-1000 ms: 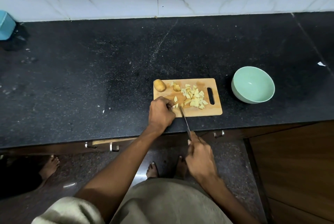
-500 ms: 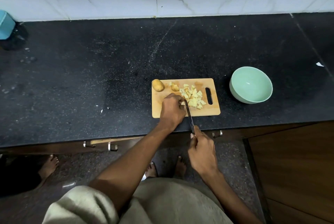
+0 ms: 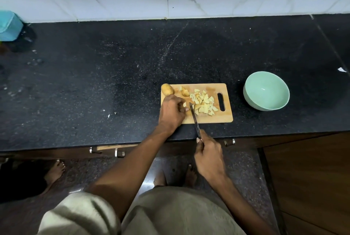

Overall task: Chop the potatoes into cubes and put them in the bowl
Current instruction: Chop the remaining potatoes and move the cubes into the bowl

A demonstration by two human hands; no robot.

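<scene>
A wooden cutting board (image 3: 223, 118) lies near the front edge of the black counter. A whole potato (image 3: 167, 89) sits at its far left corner, with a potato end piece (image 3: 185, 92) beside it. A heap of pale potato cubes (image 3: 205, 103) covers the board's middle. My left hand (image 3: 172, 110) rests curled on the board's left part, fingers on a small potato piece (image 3: 184, 104). My right hand (image 3: 209, 156) grips the handle of a knife (image 3: 194, 119), whose blade lies on the board just right of my left fingers. The mint green bowl (image 3: 266, 90), standing right of the board, holds nothing.
The black stone counter (image 3: 113, 83) stretches wide to the left and behind the board. A teal container (image 3: 9, 25) stands at the far left by the wall. A white scrap (image 3: 341, 69) lies at the right. Drawer handles (image 3: 117, 152) sit below the counter edge.
My left hand slid right toward the cube heap, then back left over the small piece. The knife blade stayed on the board, shifting slightly with my right hand.
</scene>
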